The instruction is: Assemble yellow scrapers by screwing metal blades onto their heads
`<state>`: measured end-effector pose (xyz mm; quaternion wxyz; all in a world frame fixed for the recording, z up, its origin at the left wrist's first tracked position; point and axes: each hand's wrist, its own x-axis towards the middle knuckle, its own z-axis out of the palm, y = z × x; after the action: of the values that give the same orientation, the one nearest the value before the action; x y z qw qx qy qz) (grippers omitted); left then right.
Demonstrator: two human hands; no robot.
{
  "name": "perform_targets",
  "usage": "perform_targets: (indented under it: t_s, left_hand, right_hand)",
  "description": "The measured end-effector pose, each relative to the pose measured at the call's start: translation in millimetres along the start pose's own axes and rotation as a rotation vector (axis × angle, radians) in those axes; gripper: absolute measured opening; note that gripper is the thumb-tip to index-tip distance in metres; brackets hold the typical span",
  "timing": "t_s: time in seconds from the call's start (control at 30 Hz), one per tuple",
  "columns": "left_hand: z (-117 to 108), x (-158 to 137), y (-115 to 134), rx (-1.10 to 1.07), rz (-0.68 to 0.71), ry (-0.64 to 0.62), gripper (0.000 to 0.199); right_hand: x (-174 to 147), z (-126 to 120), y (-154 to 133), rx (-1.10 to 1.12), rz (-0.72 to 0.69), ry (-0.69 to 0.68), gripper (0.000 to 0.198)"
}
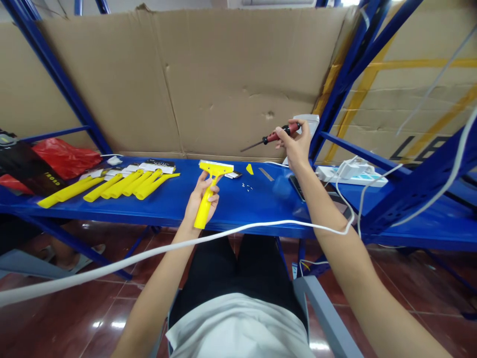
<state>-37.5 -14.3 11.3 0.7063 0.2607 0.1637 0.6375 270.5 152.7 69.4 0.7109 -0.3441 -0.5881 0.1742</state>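
My left hand [203,198] is wrapped round the handle of a yellow scraper [204,206], whose wide head points away from me above the blue shelf. Raised to the right, my right hand [298,144] grips a red and black screwdriver [278,135], its shaft pointing left and slightly down. The screwdriver's tip is apart from the scraper. On the shelf between them lie several tiny screws [246,187], a yellow plastic piece [249,169] and a thin metal blade [266,174]. A small black and white packet [233,175] sits just behind the scraper's head.
Several yellow scrapers [122,183] lie in a row on the left of the blue shelf [175,206], near a red plastic bag [61,156]. A phone [297,188] and a white power strip [350,175] are at right. A white cable [261,224] crosses in front. Cardboard [238,74] stands behind.
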Motion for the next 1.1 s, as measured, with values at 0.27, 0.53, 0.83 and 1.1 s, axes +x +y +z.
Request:
perform_targets:
  t_s: [0.27,0.53,0.83,1.1]
  left_hand:
    - [6,-1,0,-0.005,0.001,0.029,0.056]
    - [7,-1,0,-0.007,-0.003,0.050,0.057]
    - [5,0,0,-0.033,-0.010,0.038,0.054]
    - [4,1,0,-0.036,-0.017,0.041,0.050]
  right_hand:
    - [-22,11,-11,-0.158,-0.071,-0.218,0.089]
    - [-44,25,-33,-0.181,-0.034,-0.361,0.090]
    - [-46,31,-24,-0.140,-0.144,-0.407,0.079]
    - [-40,30,-10,-0.114,-0.234,-0.348,0.078]
